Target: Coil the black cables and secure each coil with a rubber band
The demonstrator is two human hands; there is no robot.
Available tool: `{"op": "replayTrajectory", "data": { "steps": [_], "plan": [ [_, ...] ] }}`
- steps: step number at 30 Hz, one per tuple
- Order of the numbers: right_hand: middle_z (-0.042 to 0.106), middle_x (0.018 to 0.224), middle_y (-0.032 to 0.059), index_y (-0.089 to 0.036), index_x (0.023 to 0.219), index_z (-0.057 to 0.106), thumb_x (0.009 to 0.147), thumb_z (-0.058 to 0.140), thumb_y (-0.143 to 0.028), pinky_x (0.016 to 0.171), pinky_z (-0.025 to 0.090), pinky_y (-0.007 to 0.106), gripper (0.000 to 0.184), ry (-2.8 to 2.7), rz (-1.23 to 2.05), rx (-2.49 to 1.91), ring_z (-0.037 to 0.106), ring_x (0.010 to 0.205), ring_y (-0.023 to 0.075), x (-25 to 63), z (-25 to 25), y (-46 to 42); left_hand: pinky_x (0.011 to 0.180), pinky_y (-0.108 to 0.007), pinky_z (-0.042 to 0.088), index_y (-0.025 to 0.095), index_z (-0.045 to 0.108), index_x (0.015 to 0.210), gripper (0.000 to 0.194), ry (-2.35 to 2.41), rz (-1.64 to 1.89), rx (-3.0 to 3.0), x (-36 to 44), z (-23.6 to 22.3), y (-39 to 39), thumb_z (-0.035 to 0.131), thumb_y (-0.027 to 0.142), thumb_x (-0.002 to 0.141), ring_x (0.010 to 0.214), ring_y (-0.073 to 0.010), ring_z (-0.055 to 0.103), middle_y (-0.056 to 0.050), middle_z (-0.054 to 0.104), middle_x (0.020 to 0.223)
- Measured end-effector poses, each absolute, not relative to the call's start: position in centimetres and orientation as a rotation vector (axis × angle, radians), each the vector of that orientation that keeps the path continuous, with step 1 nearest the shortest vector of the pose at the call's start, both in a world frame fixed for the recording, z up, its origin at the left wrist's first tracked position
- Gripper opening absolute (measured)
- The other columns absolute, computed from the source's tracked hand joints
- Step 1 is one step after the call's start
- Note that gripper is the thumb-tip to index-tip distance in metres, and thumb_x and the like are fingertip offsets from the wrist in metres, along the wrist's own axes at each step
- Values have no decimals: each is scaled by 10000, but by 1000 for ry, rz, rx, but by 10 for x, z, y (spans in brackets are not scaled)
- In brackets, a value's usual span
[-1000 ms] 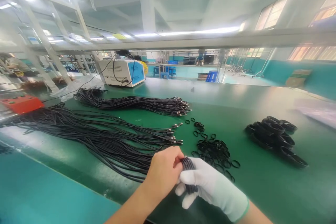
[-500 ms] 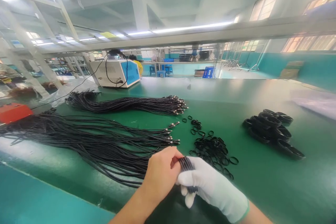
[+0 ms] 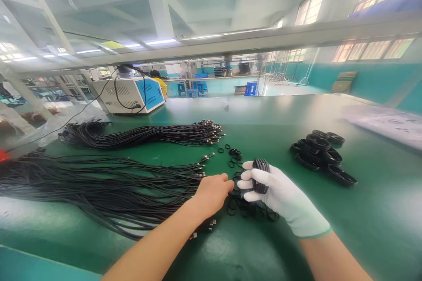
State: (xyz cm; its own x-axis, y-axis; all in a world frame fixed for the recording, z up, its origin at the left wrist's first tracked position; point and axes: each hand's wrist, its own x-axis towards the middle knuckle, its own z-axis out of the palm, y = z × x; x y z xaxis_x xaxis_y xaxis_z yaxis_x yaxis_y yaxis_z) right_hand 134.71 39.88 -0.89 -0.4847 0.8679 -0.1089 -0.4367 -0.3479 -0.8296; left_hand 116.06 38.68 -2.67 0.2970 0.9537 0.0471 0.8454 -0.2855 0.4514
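Note:
My right hand [image 3: 280, 189], in a white glove, grips a coiled black cable [image 3: 261, 176] above the green table. My bare left hand [image 3: 214, 193] is closed, fingertips together, at the left side of a pile of small black rubber rings [image 3: 253, 210]. Whether a ring is between those fingertips is hidden. Both hands cover part of the pile. Beneath and left of my left arm lie loose black cables [image 3: 99, 193] with metal plugs at their right ends.
Behind the loose cables lies a second bundle of black cables [image 3: 148, 134]. Several coiled cables [image 3: 319, 151] are heaped at the right. A white and blue machine [image 3: 132, 94] stands at the back left, and a clear plastic sheet [image 3: 385, 125] lies at the right edge.
My right hand has lifted the coil up and to the right. My left hand has left the coil and moved to the rubber rings. The view has turned rightward.

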Motion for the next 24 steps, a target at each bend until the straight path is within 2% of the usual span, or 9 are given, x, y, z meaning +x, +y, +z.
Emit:
{"op": "replayTrajectory", "data": {
  "steps": [5, 8, 10, 14, 16, 18, 21, 24],
  "plan": [
    [585, 807, 39, -159, 999, 484, 742, 681, -249, 462, 425, 219, 336, -991, 1928, -691, 567, 678, 147, 1344, -8, 397, 730, -278, 374, 222, 612, 706, 99, 1630, 526, 2068, 1150, -19, 393, 551, 144, 712, 769, -169, 509, 9, 554, 771],
    [577, 677, 18, -137, 1002, 469, 728, 663, -241, 393, 369, 207, 351, -1067, 1863, -778, 498, 492, 103, 1336, -9, 394, 629, -257, 379, 188, 586, 699, 41, 1580, 616, 1890, 1142, -7, 391, 545, 193, 705, 655, -145, 482, 10, 529, 676],
    [560, 613, -4, -130, 1016, 459, 728, 640, -263, 372, 354, 206, 366, -1100, 1814, -823, 449, 411, 81, 1328, -11, 392, 575, -241, 387, 169, 543, 718, 79, 1490, 680, 1765, 1141, 1, 385, 507, 236, 738, 581, -123, 469, 20, 497, 616],
    [584, 690, 17, -129, 991, 453, 614, 685, -267, 326, 370, 197, 463, -1110, 1686, -884, 472, 439, 94, 1306, -15, 390, 574, -235, 429, 162, 461, 771, 120, 1317, 803, 1572, 1149, 3, 370, 420, 274, 791, 537, -98, 487, 26, 496, 613],
    [564, 614, -11, -133, 973, 454, 595, 696, -264, 294, 348, 192, 468, -1108, 1665, -897, 448, 390, 91, 1298, -19, 389, 557, -228, 423, 159, 460, 767, 110, 1287, 872, 1477, 1155, -3, 364, 434, 266, 778, 528, -93, 497, 18, 517, 638],
    [502, 519, -53, -147, 970, 453, 646, 664, -298, 285, 300, 174, 416, -1083, 1692, -877, 393, 334, 72, 1296, -22, 384, 523, -214, 397, 158, 476, 742, 101, 1302, 955, 1402, 1159, -11, 360, 470, 258, 757, 514, -91, 496, 19, 523, 633],
    [512, 613, -26, -198, 971, 483, 665, 664, -365, 307, 289, 151, 392, -873, 1909, -703, 435, 414, 65, 1305, -28, 371, 473, -193, 358, 163, 492, 697, 129, 1285, 1113, 1298, 1162, -20, 349, 517, 286, 727, 484, -94, 481, 28, 504, 549],
    [574, 770, 39, -314, 966, 548, 629, 708, -425, 420, 462, 225, 389, -877, 2151, -539, 578, 627, 149, 1294, -39, 364, 396, -193, 332, 171, 484, 690, 227, 972, 1255, 959, 1162, -20, 333, 561, 377, 636, 406, -97, 467, 8, 531, 544]
  ]
}}
